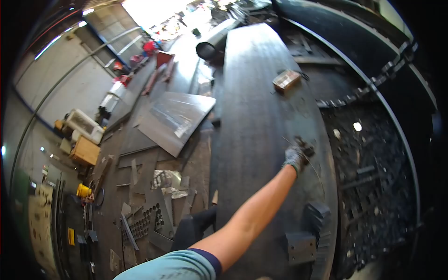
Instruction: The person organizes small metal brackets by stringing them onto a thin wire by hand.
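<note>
My left hand (pixel 298 155), in a grey glove with dark, dirty fingers, reaches out over a long dark steel plate (pixel 261 116). Its fingers look curled round a thin wire (pixel 317 173), whose ends stick out on both sides; blur hides the exact grip. Farther up the plate sits a small box (pixel 286 80) with a light top. Nearer to me, stacked dark metal blocks stand on the plate, the closest a bracket with holes (pixel 300 248). My right hand is out of view.
To the left lie a shiny sheet of metal (pixel 177 119), a perforated offcut (pixel 147 221) and loose scraps. A large pipe (pixel 217 44) rests at the back. On the right, a heavy chain (pixel 373 84) hangs over a bin of dark scrap (pixel 373 186).
</note>
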`<action>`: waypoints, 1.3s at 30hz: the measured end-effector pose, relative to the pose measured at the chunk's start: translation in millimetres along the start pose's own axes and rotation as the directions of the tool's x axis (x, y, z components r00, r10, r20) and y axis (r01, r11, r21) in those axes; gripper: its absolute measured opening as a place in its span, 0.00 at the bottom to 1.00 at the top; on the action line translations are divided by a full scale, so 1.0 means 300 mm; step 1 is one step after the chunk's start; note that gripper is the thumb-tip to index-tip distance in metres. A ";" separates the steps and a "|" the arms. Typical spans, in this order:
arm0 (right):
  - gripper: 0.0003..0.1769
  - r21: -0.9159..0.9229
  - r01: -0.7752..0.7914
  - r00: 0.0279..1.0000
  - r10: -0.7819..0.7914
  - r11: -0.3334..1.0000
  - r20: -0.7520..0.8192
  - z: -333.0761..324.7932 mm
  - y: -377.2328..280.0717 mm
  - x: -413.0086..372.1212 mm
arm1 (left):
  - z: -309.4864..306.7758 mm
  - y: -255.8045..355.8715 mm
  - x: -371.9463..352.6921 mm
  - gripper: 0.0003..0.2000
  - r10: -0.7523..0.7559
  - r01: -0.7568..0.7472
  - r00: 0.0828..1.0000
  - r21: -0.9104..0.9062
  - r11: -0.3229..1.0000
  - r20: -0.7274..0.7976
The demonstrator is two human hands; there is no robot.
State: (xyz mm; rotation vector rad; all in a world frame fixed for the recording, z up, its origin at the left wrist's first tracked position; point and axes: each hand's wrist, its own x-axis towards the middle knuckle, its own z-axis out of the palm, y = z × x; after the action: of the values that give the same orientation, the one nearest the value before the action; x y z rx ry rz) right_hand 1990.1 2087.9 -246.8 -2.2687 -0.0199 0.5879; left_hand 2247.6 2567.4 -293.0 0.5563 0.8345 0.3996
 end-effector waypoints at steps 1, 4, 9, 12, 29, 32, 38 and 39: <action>0.24 0.013 -0.035 0.999 0.035 0.999 0.002 0.024 0.046 0.012 | -0.061 -0.052 0.014 0.27 0.106 -0.103 0.987 -0.030 0.994 0.119; 0.23 0.069 -0.197 0.980 0.198 0.978 0.001 0.079 0.226 -0.016 | -0.091 -0.046 -0.180 0.39 0.012 0.003 0.981 -0.075 0.997 0.193; 0.18 0.195 -0.300 0.954 0.299 0.934 0.038 0.123 0.359 -0.029 | -0.097 -0.028 -0.367 0.46 -0.196 0.244 0.921 -0.105 0.964 0.337; 0.14 0.186 -0.297 0.955 0.287 0.937 0.076 0.091 0.307 -0.017 | -0.056 0.003 -0.359 0.44 -0.277 0.275 0.956 0.041 0.961 0.092; 0.14 0.088 -0.116 0.993 0.118 0.989 -0.016 0.050 0.277 -0.009 | 0.003 0.014 -0.307 0.41 -0.411 0.304 0.907 0.522 0.797 0.098; 0.11 0.082 -0.050 0.992 0.040 0.995 0.116 -0.047 0.128 0.042 | -0.071 0.008 -0.479 0.49 -0.335 0.154 0.942 0.900 0.408 -0.009; 0.13 0.358 0.075 0.985 -0.012 0.931 -0.175 -0.113 0.018 0.123 | -0.352 -0.130 -0.934 0.33 -0.184 -0.291 0.917 0.909 0.299 0.354; 0.13 0.361 0.073 0.986 -0.014 0.930 -0.165 -0.105 -0.054 0.134 | -0.382 -0.170 -0.970 0.31 -0.116 -0.317 0.923 0.894 0.315 0.368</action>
State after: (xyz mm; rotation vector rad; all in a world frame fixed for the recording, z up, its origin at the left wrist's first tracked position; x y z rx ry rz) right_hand 2041.8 2085.3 -233.2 -1.9375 0.1098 0.3499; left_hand 1985.7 2405.9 -217.3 1.7937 0.5779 -0.1759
